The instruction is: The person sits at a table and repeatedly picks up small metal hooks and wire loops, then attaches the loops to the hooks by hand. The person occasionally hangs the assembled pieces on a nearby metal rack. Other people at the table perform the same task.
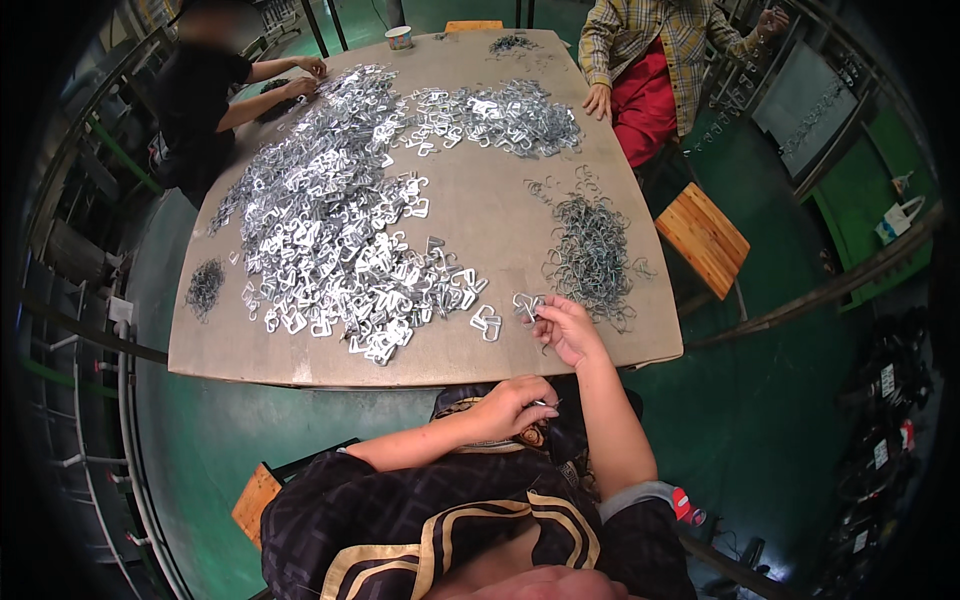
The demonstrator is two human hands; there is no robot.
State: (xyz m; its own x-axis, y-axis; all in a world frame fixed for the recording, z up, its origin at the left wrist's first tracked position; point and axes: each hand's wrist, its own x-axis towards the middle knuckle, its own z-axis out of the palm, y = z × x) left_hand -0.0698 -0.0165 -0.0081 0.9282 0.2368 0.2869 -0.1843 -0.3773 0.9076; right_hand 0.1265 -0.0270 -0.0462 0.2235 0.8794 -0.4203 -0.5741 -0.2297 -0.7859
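My right hand reaches over the near edge of the table and pinches a shiny metal buckle between its fingertips. My left hand rests low by my lap, below the table edge, fingers curled around a small thin metal piece. A big heap of silvery metal buckles covers the left half of the table. A darker pile of thin wire clips lies just beyond my right hand. One loose buckle sits to the left of my right hand.
Another buckle pile lies at the far side. A person in black works at the far left corner; a person in a plaid shirt sits far right. A paper cup, a wooden stool and a small clip pile are nearby.
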